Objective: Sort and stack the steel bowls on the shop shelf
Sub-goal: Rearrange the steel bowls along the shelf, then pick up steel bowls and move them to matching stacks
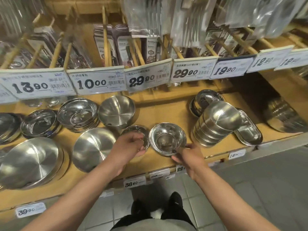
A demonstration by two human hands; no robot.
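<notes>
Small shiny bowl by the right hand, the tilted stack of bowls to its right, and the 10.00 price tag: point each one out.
small shiny bowl (pixel 166 139): head view, on its inner bottom.
tilted stack of bowls (pixel 221 116): head view, on the top bowl's brushed outer side.
10.00 price tag (pixel 98 81): head view, on the white card beside the digits.

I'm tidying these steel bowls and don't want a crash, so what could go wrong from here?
The leaning stack of bowls just right of your right hand already tilts; a nudge might topple it.

The small bowl that hand pinches by its near rim sits close to the shelf edge and could slip off.

Your left hand holds the shallow dish close beside it; they may knock together.
</notes>
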